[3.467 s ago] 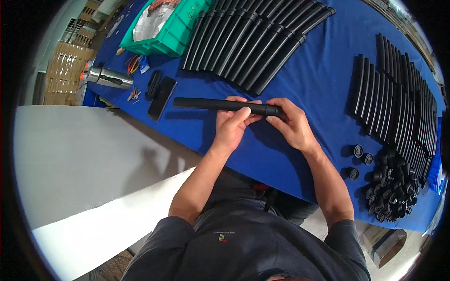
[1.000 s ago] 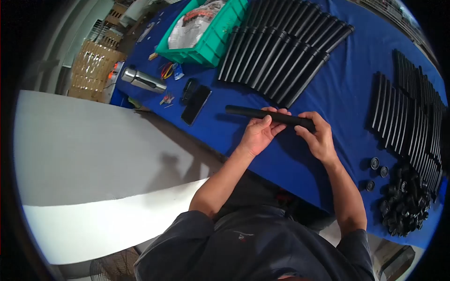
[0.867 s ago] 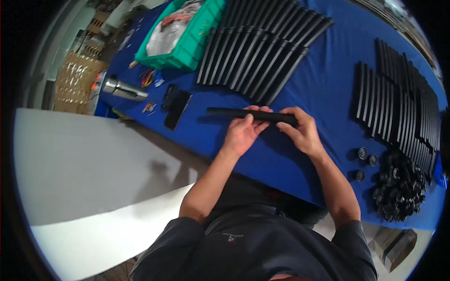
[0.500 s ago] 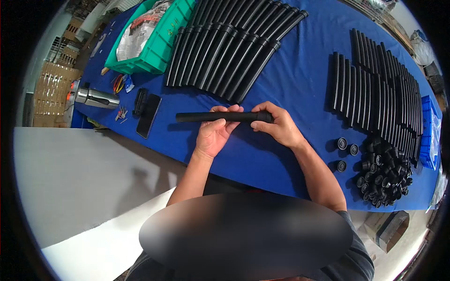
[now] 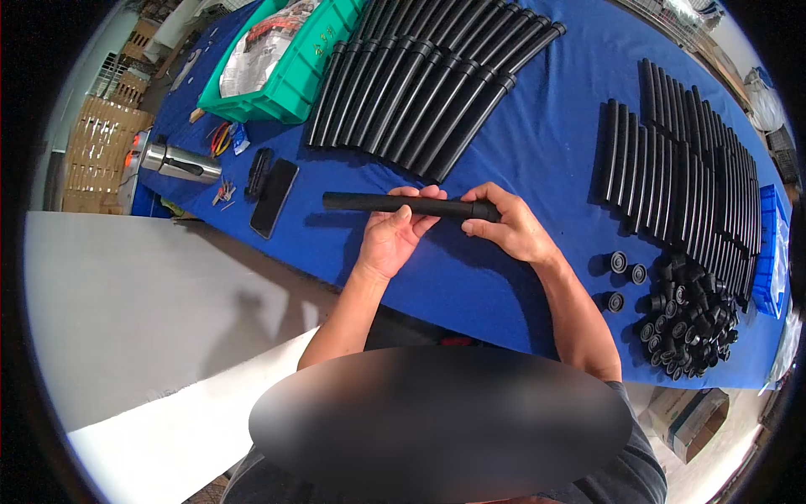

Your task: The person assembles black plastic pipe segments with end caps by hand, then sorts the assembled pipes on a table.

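- The black tube [image 5: 348, 201] you are holding lies crosswise between your hands, its long axis running left to right with only a slight dip toward your right.
- Your left hand [image 5: 393, 239] is turned palm up and half curled: fingers pass behind the tube, and the thumb presses its near side around the middle.
- Your right hand [image 5: 512, 227] is closed further, thumb in front and fingers over the top, gripping the wider collar [image 5: 480, 210] at the tube's right end.
- So your right hand is nearest the collared end; the plain end sticks out past your left hand, toward the phone [image 5: 274, 198].
- A shadow on the blue cloth [image 5: 537, 151] suggests you hold the tube clear of it.
- Beyond both hands lie the collared tubes [image 5: 420, 92], slanted against yours.
- Off to the right of your right hand sit the heaped black caps [image 5: 688, 323], with plain tubes [image 5: 684, 168] farther out behind them.
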`<state>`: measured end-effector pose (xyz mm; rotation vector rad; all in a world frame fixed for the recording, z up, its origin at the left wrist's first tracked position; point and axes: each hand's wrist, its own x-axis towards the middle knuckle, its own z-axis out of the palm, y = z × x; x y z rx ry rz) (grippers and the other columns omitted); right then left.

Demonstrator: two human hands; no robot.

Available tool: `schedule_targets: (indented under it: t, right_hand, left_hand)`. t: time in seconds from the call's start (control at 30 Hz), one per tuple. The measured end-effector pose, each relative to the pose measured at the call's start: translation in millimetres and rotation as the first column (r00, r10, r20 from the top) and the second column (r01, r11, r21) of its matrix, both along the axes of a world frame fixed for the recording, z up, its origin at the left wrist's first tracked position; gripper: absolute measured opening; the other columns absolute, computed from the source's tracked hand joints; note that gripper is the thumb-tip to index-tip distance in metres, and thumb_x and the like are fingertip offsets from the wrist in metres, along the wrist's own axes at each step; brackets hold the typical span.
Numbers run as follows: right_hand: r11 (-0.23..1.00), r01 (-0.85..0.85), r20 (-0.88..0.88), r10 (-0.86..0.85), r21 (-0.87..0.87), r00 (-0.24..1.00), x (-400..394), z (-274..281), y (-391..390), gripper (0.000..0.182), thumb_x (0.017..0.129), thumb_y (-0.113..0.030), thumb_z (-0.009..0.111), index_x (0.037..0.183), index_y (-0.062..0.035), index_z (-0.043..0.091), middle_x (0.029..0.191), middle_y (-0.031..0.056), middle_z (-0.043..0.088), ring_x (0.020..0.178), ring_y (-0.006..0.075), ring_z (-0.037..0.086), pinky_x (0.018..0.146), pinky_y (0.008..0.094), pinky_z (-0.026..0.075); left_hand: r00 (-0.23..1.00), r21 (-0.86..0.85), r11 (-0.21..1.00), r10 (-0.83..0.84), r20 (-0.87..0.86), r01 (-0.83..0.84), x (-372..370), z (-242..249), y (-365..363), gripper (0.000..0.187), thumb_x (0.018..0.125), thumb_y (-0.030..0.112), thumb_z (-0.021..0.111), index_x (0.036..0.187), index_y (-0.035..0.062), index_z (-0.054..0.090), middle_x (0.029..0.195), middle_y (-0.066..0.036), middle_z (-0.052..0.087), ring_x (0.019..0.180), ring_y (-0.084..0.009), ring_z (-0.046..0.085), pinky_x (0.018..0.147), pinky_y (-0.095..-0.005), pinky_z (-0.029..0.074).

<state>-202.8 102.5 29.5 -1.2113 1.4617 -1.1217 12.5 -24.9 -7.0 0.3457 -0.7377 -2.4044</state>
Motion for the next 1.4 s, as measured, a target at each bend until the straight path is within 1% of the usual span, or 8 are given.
schedule_targets:
  t: [0.1,0.3,0.6,0.73,0.93,1.07,1.2,1.4]
  right_hand:
    - [0.959,0.141,0.023,-0.139,-0.248,0.99,10.3,-14.3,-3.5,0.036,0.089,-0.011,0.078,0.119,0.0005,0.062,0.093,0.0033,0.067,0.086,0.0135,0.066,0.079,0.0291,0.053]
    - [0.997,0.072,0.289,-0.064,-0.015,0.955,6.3,-10.2,-3.2,0.032,0.092,-0.011,0.076,0.118,0.001,0.063,0.09,0.0043,0.068,0.083,0.012,0.066,0.078,0.0266,0.054]
    - [0.973,0.175,0.147,-0.152,-0.154,0.977,15.4,-13.3,-1.2,0.026,0.089,-0.01,0.075,0.11,0.0011,0.066,0.084,0.0067,0.068,0.076,0.0134,0.068,0.068,0.031,0.054]
    - [0.972,0.142,0.139,-0.117,-0.186,0.983,12.7,-7.2,0.3,0.026,0.087,-0.01,0.074,0.109,0.0011,0.066,0.086,0.0149,0.069,0.077,0.0246,0.07,0.072,0.0382,0.054]
    - [0.838,0.088,-0.222,-0.242,-0.539,0.945,26.0,-29.2,-3.6,0.038,0.085,-0.022,0.076,0.115,-0.0018,0.063,0.102,0.0223,0.065,0.098,0.0427,0.064,0.081,0.048,0.052]
    - [0.853,0.132,-0.117,-0.219,-0.504,0.969,28.3,-22.3,5.2,0.043,0.085,-0.024,0.077,0.115,0.0013,0.06,0.101,0.0234,0.065,0.095,0.044,0.065,0.079,0.0505,0.051]
    - [0.971,0.071,0.083,-0.053,-0.227,0.995,21.5,-12.5,7.9,0.034,0.088,-0.019,0.071,0.111,0.0041,0.06,0.075,0.0167,0.066,0.074,0.0359,0.068,0.07,0.0464,0.052]
    - [0.956,0.038,-0.027,-0.048,-0.29,0.998,19.4,-20.2,2.7,0.033,0.086,-0.015,0.07,0.11,0.0049,0.06,0.074,0.0173,0.066,0.073,0.0355,0.068,0.068,0.047,0.051]
  left_hand:
    - [1.0,-0.018,1.0,0.005,-0.011,-0.005,2.0,-2.5,0.0,0.028,0.094,0.006,0.07,0.121,0.0051,0.062,0.136,-0.021,0.062,0.134,-0.0379,0.055,0.11,-0.0476,0.053]
    - [1.0,0.01,1.0,0.02,-0.018,-0.02,-3.1,7.0,1.0,0.028,0.093,0.007,0.072,0.12,0.0043,0.063,0.135,-0.022,0.063,0.135,-0.0386,0.054,0.111,-0.0481,0.051]
    - [1.0,-0.04,0.999,0.013,-0.014,-0.014,2.7,-4.8,-1.3,0.027,0.094,0.007,0.071,0.12,0.0045,0.063,0.136,-0.021,0.062,0.137,-0.0386,0.052,0.113,-0.0496,0.05]
    - [1.0,-0.077,0.997,0.002,-0.006,-0.003,4.4,-6.9,-2.8,0.03,0.095,0.009,0.071,0.123,0.0054,0.063,0.136,-0.021,0.062,0.137,-0.0389,0.051,0.113,-0.0507,0.049]
    - [0.996,-0.13,0.988,0.09,0.007,-0.088,6.7,-17.2,-13.5,0.04,0.1,0.026,0.066,0.13,0.0017,0.059,0.14,-0.019,0.06,0.136,-0.0355,0.053,0.119,-0.0527,0.04]
    - [0.999,-0.186,0.982,0.029,-0.039,-0.036,13.2,-13.1,-17.4,0.035,0.102,0.024,0.063,0.13,0.0023,0.06,0.139,-0.018,0.061,0.136,-0.0332,0.053,0.119,-0.0509,0.041]
    - [0.999,-0.12,0.993,-0.013,-0.051,0.006,15.0,-9.8,-18.0,0.03,0.103,0.017,0.061,0.128,0.0013,0.06,0.14,-0.018,0.06,0.138,-0.0335,0.051,0.12,-0.0491,0.042]
    - [0.998,-0.088,0.995,-0.046,-0.05,0.042,15.6,-12.2,-21.4,0.03,0.103,0.016,0.061,0.129,0.0013,0.059,0.14,-0.018,0.06,0.14,-0.0329,0.05,0.121,-0.0485,0.041]
